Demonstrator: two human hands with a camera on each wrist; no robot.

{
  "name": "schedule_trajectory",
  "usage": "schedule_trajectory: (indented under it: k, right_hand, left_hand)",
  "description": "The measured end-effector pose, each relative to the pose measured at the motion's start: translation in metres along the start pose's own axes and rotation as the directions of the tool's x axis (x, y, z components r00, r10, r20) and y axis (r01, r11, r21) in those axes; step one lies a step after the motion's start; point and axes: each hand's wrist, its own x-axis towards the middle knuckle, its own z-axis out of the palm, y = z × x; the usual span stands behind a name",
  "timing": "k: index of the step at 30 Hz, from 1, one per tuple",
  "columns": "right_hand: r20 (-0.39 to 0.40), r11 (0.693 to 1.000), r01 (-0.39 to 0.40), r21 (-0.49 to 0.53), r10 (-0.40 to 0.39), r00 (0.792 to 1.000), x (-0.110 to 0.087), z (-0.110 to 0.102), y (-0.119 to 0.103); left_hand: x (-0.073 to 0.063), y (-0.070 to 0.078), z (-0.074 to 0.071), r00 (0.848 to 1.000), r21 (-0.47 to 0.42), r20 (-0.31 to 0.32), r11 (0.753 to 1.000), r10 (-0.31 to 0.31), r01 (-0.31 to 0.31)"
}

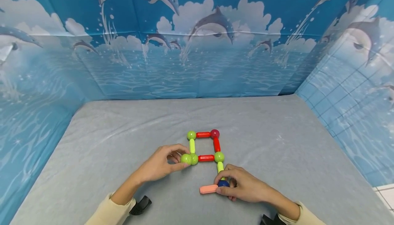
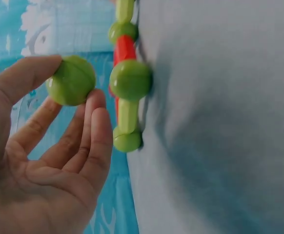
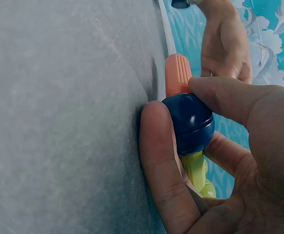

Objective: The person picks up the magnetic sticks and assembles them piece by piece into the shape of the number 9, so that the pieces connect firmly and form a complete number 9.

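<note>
My left hand (image 1: 164,161) pinches a green ball (image 2: 71,81) between thumb and fingers. In the head view that ball overlaps the green corner ball (image 2: 131,80) of a square made of balls and rods. The square has red rods (image 1: 206,158), a yellow-green rod (image 1: 192,146) and a dark red ball (image 1: 214,133) at its far right corner. From the near right green ball (image 1: 219,157) another yellow-green rod (image 1: 220,167) runs toward me. My right hand (image 1: 243,184) grips the dark blue ball (image 3: 190,123) at its end, and an orange-pink rod (image 1: 208,189) extends left from it.
A grey cloth (image 1: 138,122) covers the work surface. Behind and beside it hang blue curtains (image 1: 197,71) printed with dolphins. Black wrist bands (image 1: 140,205) sit at the cuffs of the cream sleeves (image 1: 112,211).
</note>
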Motion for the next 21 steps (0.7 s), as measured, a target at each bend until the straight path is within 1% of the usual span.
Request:
schedule_trajectory:
  k: [4,8,10,13,17,21]
  right_hand:
    - [-0.005,1.0,-0.015,0.005,0.015,1.0,-0.001,-0.002,0.001]
    - [-0.011,1.0,-0.014,0.001,0.014,1.0,-0.001,-0.002,0.002]
    - [-0.015,1.0,-0.006,0.0,0.006,1.0,-0.001,-0.002,0.002]
    - [-0.018,1.0,-0.002,0.005,0.002,1.0,-0.001,-0.001,0.002]
    - [-0.014,1.0,-0.009,0.022,0.009,1.0,0.0,-0.001,0.001]
    - [-0.018,1.0,-0.013,0.013,0.013,1.0,0.0,0.0,0.001]
  left_hand:
    - [-0.011,-0.001,0.011,0.998,0.005,0.066,1.0,-0.02,0.02]
    - [-0.019,-0.002,0.025,0.99,-0.055,0.134,0.997,-0.045,0.053]
    - [-0.021,-0.002,0.03,0.987,-0.077,0.155,0.995,-0.048,0.061]
    - [-0.022,-0.002,0.034,0.986,-0.059,0.16,0.997,-0.039,0.049]
    - [-0.024,-0.002,0.038,0.988,0.014,0.149,1.0,-0.026,0.024]
    - [-0.025,-0.002,0.043,0.989,0.058,0.143,0.998,-0.036,0.027]
